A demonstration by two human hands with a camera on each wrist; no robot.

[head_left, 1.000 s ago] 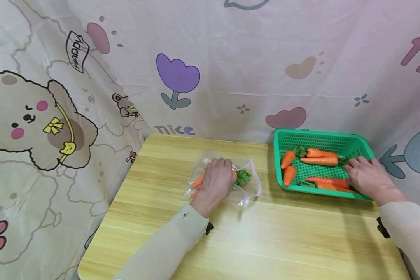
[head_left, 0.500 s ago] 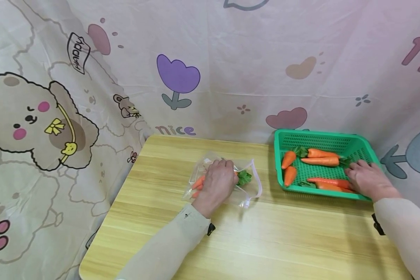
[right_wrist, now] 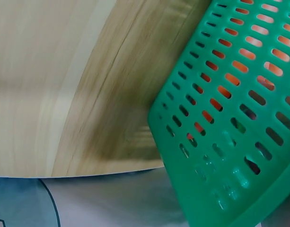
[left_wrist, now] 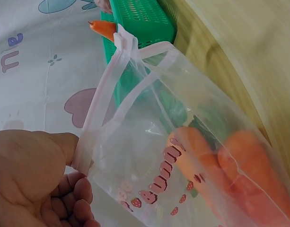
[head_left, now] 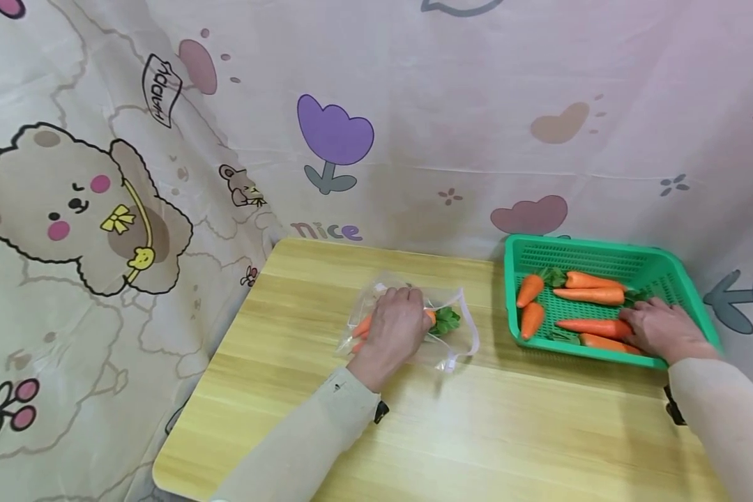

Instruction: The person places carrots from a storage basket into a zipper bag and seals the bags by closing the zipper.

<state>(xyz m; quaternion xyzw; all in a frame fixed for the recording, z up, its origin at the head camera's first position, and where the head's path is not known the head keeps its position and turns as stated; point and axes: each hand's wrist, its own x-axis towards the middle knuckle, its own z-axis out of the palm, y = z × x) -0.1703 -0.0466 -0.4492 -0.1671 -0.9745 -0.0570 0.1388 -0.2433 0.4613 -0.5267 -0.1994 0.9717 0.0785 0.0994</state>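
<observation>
While a bear-print curtain (head_left: 94,216) filled the far left, the wood-look table (head_left: 257,335) carried everything else. The left hand (head_left: 395,328) was over a clear zip bag (left_wrist: 137,158), thumb and finger pinching one strip of its mouth. Bag lay left of the basket, open mouth facing it. Inside: bagged carrots (left_wrist: 251,170), at least two, with a leafy top (head_left: 447,321) near the opening. Apart from it, on the right: a green slotted basket (head_left: 655,263). Two carrots at its left end, upper (head_left: 530,290) and lower (head_left: 531,321); a pair lay side by side toward the back (head_left: 590,295). One carrot (head_left: 609,344) ran along the front wall. Just behind that, a red-orange carrot (head_left: 592,328) pointed its tip left, thick end pinched by the right hand (head_left: 665,329), fingers curled. Thumb contact there was hidden; right wrist view only caught basket and table.
</observation>
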